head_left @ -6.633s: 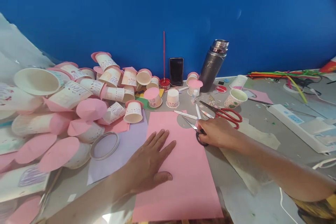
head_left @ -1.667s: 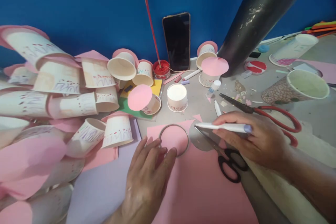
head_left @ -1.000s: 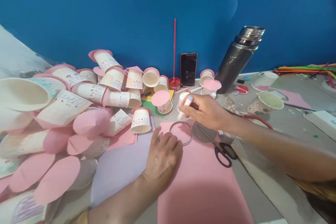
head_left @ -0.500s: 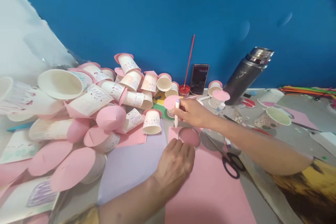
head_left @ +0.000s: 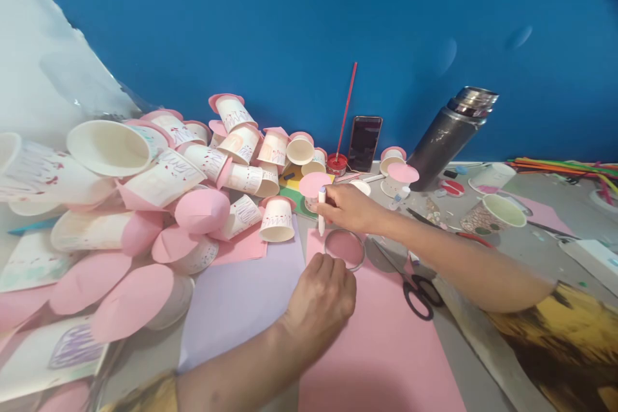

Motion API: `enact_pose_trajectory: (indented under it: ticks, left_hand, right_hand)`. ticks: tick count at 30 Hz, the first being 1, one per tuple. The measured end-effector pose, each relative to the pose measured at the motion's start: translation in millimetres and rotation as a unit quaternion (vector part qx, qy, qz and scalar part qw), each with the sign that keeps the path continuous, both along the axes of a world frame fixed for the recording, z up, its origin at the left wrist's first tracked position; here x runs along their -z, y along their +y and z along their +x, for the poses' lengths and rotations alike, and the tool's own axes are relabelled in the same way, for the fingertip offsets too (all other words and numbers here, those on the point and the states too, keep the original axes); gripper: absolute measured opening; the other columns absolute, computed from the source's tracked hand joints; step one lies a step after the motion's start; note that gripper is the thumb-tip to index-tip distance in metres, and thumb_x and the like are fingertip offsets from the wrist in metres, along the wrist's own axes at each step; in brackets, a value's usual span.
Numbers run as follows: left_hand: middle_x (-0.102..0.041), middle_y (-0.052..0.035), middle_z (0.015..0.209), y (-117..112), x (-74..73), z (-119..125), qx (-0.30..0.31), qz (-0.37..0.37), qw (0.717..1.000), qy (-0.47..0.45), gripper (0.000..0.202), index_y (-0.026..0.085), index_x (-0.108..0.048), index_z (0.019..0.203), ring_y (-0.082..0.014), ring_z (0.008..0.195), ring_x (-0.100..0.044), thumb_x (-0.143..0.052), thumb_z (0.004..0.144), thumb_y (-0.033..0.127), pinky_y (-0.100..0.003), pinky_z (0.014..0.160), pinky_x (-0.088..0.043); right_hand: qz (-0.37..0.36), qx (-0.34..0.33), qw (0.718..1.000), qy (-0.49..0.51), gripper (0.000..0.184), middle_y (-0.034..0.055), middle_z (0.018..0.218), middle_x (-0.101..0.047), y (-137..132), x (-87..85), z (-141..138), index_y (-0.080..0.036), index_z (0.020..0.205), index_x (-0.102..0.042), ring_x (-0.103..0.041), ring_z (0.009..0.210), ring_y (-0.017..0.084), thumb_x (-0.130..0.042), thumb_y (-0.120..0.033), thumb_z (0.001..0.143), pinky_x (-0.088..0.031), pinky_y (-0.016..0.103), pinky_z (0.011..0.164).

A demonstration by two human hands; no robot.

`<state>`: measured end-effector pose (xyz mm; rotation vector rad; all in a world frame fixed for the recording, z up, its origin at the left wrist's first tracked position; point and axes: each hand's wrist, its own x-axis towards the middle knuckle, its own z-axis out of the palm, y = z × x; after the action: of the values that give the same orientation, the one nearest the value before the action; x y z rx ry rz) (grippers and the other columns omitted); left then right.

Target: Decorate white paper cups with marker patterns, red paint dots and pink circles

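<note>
On the pink paper sheet (head_left: 381, 347) lies a thin round ring (head_left: 363, 251), with pink paper showing inside it. My left hand (head_left: 322, 293) is closed at the ring's near edge, knuckles up; its fingertips are hidden beneath the hand. In my right hand (head_left: 350, 206) is a white marker (head_left: 322, 214) with a purple end on top. The marker stands nearly upright, its lower tip just beyond the ring's far left side, by the paper's far edge. Whether the tip touches the paper I cannot tell.
Several paper cups with pink paper tops (head_left: 203, 211) are piled at left. A lilac sheet (head_left: 232, 309) lies beside the pink one. Scissors (head_left: 419, 296) rest right of the ring. A phone (head_left: 365, 143) and a dark flask (head_left: 447, 138) stand near the blue wall.
The view has shifted slightly. Both hands keep nearly the same places around the ring, and the marker remains upright in my right hand.
</note>
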<state>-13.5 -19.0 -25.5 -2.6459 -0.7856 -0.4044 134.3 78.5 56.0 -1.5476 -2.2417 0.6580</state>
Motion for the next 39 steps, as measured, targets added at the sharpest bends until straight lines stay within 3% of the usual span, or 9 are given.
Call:
enact_pose_trajectory:
  ticks: [6, 10, 17, 22, 25, 31, 36, 39]
  left_hand:
    - [-0.057, -0.0049, 0.065, 3, 1.6, 0, 0.004, 0.002, 1.000, -0.026, 0.022, 0.017, -0.058, 0.071, -0.0218, 0.062, -0.056, -0.059, 0.076, -0.004, -0.035, 0.061, -0.038]
    - [-0.056, -0.0046, 0.064, 4, 2.0, 0, -0.001, -0.006, 1.000, -0.029, 0.024, 0.017, -0.058, 0.071, -0.0212, 0.062, -0.055, -0.057, 0.078, -0.006, -0.035, 0.060, -0.036]
    - [-0.055, -0.0041, 0.064, 5, -1.0, 0, -0.007, -0.016, 1.000, -0.016, 0.029, 0.018, -0.056, 0.071, -0.0219, 0.061, -0.054, -0.052, 0.074, -0.010, -0.035, 0.059, -0.035]
    - [-0.056, -0.0039, 0.064, 6, -4.3, 0, -0.010, -0.003, 1.000, -0.018, 0.030, 0.019, -0.055, 0.069, -0.0218, 0.059, -0.054, -0.054, 0.072, -0.011, -0.035, 0.058, -0.035]
    - [-0.056, -0.0036, 0.063, 6, -6.1, 1, -0.012, 0.013, 0.999, -0.027, 0.031, 0.019, -0.054, 0.067, -0.0213, 0.057, -0.053, -0.054, 0.069, -0.012, -0.035, 0.057, -0.035]
    - [-0.056, -0.0032, 0.062, 7, -9.0, 1, -0.010, 0.020, 0.999, -0.037, 0.032, 0.019, -0.055, 0.065, -0.0208, 0.056, -0.052, -0.053, 0.067, -0.012, -0.034, 0.057, -0.035]
    - [-0.057, -0.0039, 0.061, 8, -10.0, 1, -0.004, 0.019, 0.999, -0.045, 0.033, 0.019, -0.056, 0.064, -0.0211, 0.056, -0.052, -0.052, 0.066, -0.013, -0.034, 0.056, -0.035]
    - [-0.058, -0.0042, 0.062, 9, -9.9, 0, -0.003, 0.005, 0.999, -0.033, 0.033, 0.019, -0.056, 0.064, -0.0213, 0.057, -0.054, -0.051, 0.067, -0.014, -0.034, 0.057, -0.037]
  right_hand:
    - [-0.015, -0.028, 0.998, -0.056, 0.035, -0.0017, 0.065, -0.057, -2, 6.3, -10, -0.022, 0.067, -0.045, -0.046, 0.060, 0.013, -0.061, -0.034, 0.096, -0.030, 0.027, 0.057]
    - [0.004, -0.025, 0.996, -0.090, 0.029, 0.0017, 0.071, -0.063, 0, 6.2, -7, -0.022, 0.072, -0.051, -0.049, 0.062, 0.015, -0.056, -0.032, 0.099, -0.029, 0.028, 0.058]
    - [0.027, 0.011, 0.992, -0.119, 0.020, 0.0118, 0.084, -0.072, 0, 5.5, 11, -0.016, 0.094, -0.063, -0.063, 0.077, 0.024, -0.051, -0.031, 0.102, -0.029, 0.031, 0.062]
    - [0.043, 0.042, 0.991, -0.117, 0.021, 0.0142, 0.089, -0.074, -7, 8.2, 28, -0.015, 0.092, -0.064, -0.065, 0.083, 0.025, -0.050, -0.027, 0.102, -0.032, 0.031, 0.067]
    - [0.041, 0.064, 0.992, -0.101, 0.022, 0.0102, 0.083, -0.073, -14, 10.8, 41, -0.017, 0.088, -0.062, -0.064, 0.078, 0.022, -0.049, -0.027, 0.103, -0.034, 0.030, 0.068]
    - [0.046, 0.132, 0.990, -0.021, 0.027, 0.0033, 0.069, -0.068, -44, 22.4, 69, -0.022, 0.075, -0.054, -0.061, 0.068, 0.018, -0.052, -0.029, 0.100, -0.036, 0.030, 0.068]
    - [0.078, 0.182, 0.980, 0.036, 0.018, 0.0017, 0.069, -0.071, -85, 38.7, 78, -0.022, 0.084, -0.061, -0.064, 0.066, 0.018, -0.054, -0.030, 0.098, -0.042, 0.028, 0.067]
    - [0.130, 0.171, 0.974, 0.072, 0.018, -0.0005, 0.065, -0.070, -110, 52.4, 75, -0.021, 0.088, -0.062, -0.060, 0.055, 0.015, -0.053, -0.032, 0.100, -0.041, 0.026, 0.060]
